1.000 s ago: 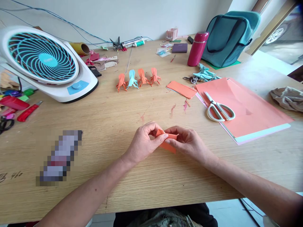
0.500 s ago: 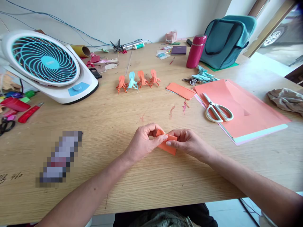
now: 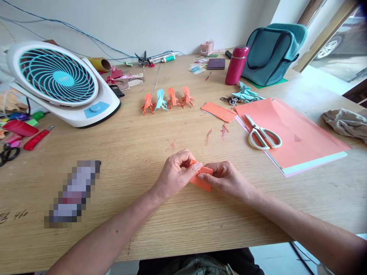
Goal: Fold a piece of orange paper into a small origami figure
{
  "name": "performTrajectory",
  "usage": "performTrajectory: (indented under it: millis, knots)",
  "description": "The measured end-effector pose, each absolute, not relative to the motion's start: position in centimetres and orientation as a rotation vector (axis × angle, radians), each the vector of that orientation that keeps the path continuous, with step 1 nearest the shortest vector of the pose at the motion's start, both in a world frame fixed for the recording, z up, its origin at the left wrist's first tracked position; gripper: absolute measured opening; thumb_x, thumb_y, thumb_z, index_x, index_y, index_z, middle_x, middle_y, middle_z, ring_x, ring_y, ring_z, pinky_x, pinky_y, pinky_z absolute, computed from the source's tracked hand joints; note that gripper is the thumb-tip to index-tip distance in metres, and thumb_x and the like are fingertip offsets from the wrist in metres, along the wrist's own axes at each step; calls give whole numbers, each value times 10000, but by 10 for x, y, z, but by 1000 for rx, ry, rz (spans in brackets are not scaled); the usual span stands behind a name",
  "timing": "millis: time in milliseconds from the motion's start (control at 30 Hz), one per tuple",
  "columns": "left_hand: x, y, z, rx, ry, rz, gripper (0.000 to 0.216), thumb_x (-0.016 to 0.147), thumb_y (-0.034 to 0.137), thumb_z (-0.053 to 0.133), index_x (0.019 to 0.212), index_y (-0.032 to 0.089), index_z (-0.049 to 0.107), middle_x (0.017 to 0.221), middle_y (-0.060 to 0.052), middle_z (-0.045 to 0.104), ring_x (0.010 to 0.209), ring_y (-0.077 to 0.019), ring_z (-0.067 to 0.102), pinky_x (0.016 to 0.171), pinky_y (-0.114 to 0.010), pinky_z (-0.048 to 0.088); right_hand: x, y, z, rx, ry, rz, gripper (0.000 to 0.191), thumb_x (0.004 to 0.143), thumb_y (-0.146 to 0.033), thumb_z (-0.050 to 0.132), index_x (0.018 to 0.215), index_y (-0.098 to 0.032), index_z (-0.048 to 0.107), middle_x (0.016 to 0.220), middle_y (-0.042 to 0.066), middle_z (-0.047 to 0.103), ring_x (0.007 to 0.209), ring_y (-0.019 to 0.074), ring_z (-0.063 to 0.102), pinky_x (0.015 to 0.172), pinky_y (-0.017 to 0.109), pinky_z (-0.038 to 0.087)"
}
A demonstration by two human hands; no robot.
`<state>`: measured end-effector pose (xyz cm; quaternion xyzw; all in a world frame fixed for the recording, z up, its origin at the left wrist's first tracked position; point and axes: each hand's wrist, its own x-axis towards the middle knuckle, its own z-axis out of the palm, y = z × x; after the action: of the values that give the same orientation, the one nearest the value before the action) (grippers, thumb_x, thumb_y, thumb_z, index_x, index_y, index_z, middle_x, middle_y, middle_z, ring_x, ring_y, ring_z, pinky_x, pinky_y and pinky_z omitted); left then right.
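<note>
Between my two hands is a small folded piece of orange paper (image 3: 204, 184), held just above the front part of the wooden table. My left hand (image 3: 177, 172) pinches its left and upper edge with thumb and fingers. On the right side, my right hand (image 3: 225, 176) grips it, thumb pressed on the near face and fingers behind. Part of the fold lies hidden under the thumbs. Farther back stand several folded paper figures with thin legs, among them a light blue one (image 3: 160, 100) and an orange one (image 3: 173, 97).
White-handled scissors (image 3: 263, 136) rest on large orange paper sheets (image 3: 304, 130) at right, near a stack of orange strips (image 3: 219, 111). A fan (image 3: 63, 78) stands at left, behind a blurred-out object (image 3: 75, 191). A pink flask (image 3: 237, 65) and teal bag (image 3: 271, 55) stand at the back.
My right thumb has slid slightly left along the orange paper, and the paper has tilted a little. Both hands keep their hold. The whole view has shifted slightly.
</note>
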<state>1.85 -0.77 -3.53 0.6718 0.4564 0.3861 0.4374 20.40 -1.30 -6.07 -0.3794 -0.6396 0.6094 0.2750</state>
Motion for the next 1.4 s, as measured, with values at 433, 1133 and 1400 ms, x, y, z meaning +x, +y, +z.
performTrajectory:
  millis: [433,1133,1400]
  knots:
    - [20,-11,-31,1462,1098,942,258,868,386,664,748,165,606,663,14,544,623,-108,473,594,-240,378,203,-17,-57,-1007,-1682,1596,443,891,-550,607,669,-183,497,620,-41,345,575,102,297,527,261,237]
    - [26,-18,-65,1235,1129,950,290,814,423,728,848,138,692,797,-31,659,756,-140,576,723,-260,466,203,-10,-57,-936,-1442,1487,319,845,-537,693,871,-220,705,864,31,638,868,200,570,836,345,465]
    - [28,-20,-54,1348,1152,956,279,779,412,731,734,159,623,674,19,532,640,-104,465,603,-219,399,200,-10,-61,-935,-1311,1550,397,770,-565,756,734,-204,594,722,1,622,718,162,561,721,310,469]
